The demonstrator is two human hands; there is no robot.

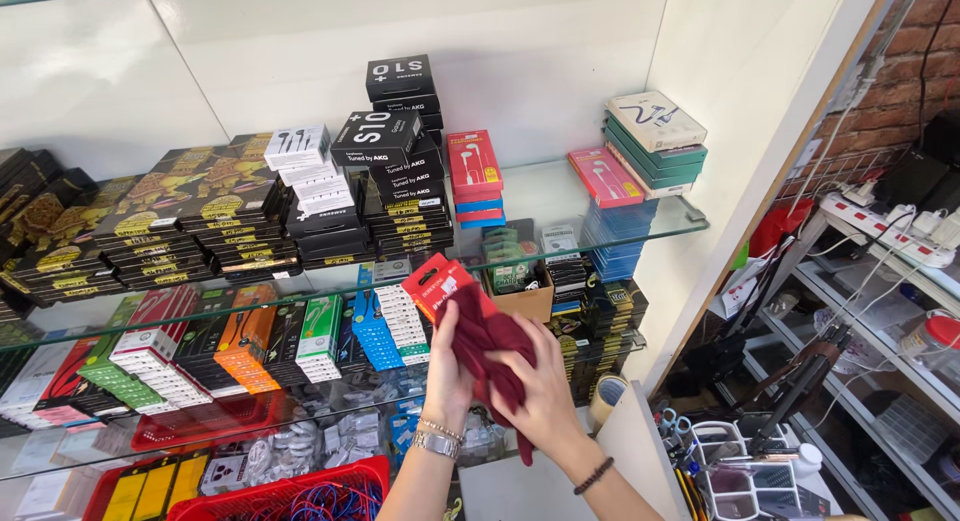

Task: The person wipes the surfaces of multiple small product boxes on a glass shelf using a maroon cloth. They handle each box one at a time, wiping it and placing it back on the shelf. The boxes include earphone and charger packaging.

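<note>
Wiping in hand: dark red cloth [492, 353] pressed by right hand [541, 392] against red packet [436, 282], which left hand [449, 373] clasps from below; next, probably turning the packet's unwiped face clothward.

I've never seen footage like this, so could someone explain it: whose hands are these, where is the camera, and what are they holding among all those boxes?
There is no machine here. The one picture comes from a camera worn on a person's head, looking down at their own two bare hands. The left hand, with a metal wristwatch, and the right hand, with a dark bead bracelet, together hold a small red retail box wrapped in a dark red cloth. Behind them, glass shelves carry stacks of small black, white, red and blue boxes. A red wire basket sits lower left.
</note>
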